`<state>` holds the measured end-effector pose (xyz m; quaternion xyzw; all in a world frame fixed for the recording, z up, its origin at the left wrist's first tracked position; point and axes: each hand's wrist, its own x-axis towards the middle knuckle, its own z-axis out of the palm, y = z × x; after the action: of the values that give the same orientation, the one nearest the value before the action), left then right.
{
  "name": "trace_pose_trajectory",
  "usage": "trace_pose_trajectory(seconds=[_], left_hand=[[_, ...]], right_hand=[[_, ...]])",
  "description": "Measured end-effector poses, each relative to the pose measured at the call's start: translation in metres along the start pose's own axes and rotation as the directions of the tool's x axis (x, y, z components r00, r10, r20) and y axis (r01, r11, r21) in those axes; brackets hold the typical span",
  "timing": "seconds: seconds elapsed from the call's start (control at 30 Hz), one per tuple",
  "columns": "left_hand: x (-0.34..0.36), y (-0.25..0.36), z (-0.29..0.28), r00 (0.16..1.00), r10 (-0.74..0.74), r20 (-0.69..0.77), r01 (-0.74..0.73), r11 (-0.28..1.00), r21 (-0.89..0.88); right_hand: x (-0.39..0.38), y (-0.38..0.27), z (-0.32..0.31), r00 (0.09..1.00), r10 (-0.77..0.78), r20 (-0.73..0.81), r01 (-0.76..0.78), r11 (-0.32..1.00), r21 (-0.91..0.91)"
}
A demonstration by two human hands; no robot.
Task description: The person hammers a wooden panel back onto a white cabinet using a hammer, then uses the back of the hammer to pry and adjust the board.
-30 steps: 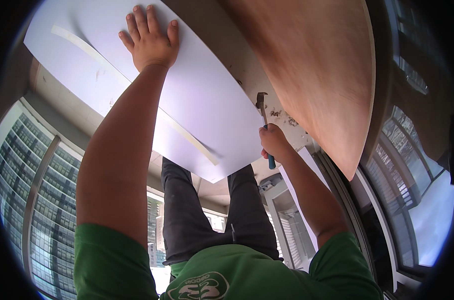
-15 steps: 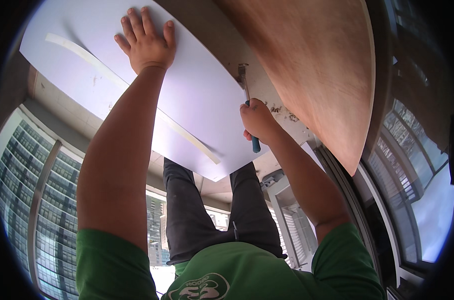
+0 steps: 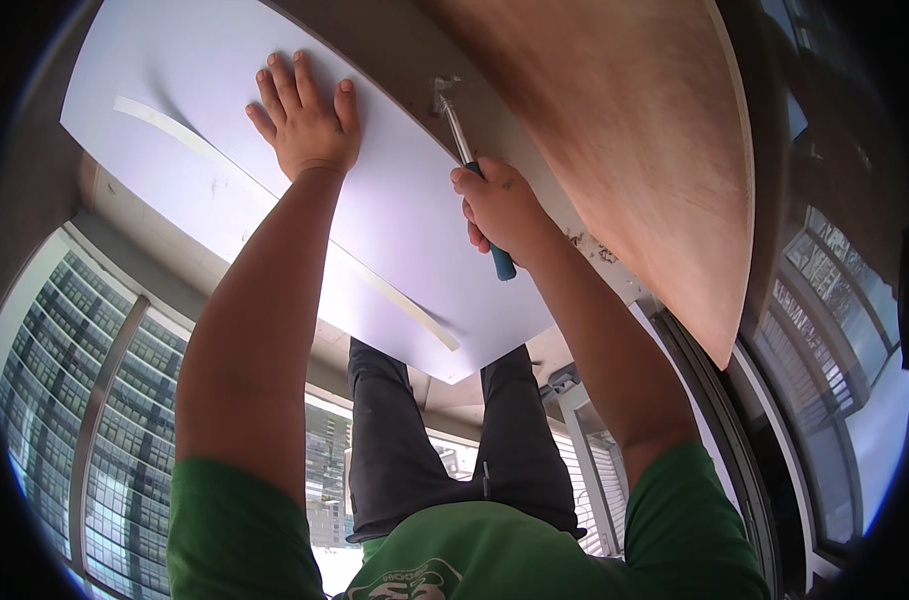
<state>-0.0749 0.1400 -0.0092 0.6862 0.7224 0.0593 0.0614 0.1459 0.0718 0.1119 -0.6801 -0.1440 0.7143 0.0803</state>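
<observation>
On the white panel (image 3: 399, 215) the left hand (image 3: 312, 132) splays; at its right edge the right hand (image 3: 502, 208) grips a forward-pointing hammer (image 3: 457, 129).

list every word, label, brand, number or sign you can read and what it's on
Green shirt: pale emblem with small lettering, too blurred and cut off to read.
White panel, hammer, brown board: no readable text.

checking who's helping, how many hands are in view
2: the left hand spread on the white board, the right hand gripping the hammer. No others show; some could be hidden.
</observation>
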Motion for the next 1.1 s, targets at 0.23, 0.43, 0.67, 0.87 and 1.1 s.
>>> trace_pose_trajectory(seconds=[0.23, 0.43, 0.67, 0.87, 1.1], left_hand=[[0.001, -0.004, -0.004, 0.999, 0.024, -0.021, -0.023, 0.999, 0.049], [0.003, -0.002, -0.007, 0.998, 0.042, -0.038, -0.039, 0.997, 0.06], [0.005, -0.006, -0.007, 0.998, 0.044, -0.039, -0.042, 0.998, 0.046], [0.006, -0.006, -0.008, 0.998, 0.041, -0.043, -0.039, 0.998, 0.056], [0.008, -0.009, -0.008, 0.998, 0.053, -0.042, -0.05, 0.995, 0.086]], right_hand=[[-0.029, 0.077, -0.061, 0.972, 0.058, -0.23, -0.101, 0.979, -0.18], [-0.022, 0.163, -0.076, 0.866, -0.387, -0.316, 0.248, 0.882, -0.399], [-0.021, 0.193, -0.059, 0.868, -0.359, -0.342, 0.367, 0.929, -0.041], [-0.021, 0.199, -0.058, 0.824, -0.46, -0.331, 0.452, 0.886, -0.104], [-0.016, 0.193, -0.048, 0.743, -0.607, -0.282, 0.504, 0.785, -0.36]])
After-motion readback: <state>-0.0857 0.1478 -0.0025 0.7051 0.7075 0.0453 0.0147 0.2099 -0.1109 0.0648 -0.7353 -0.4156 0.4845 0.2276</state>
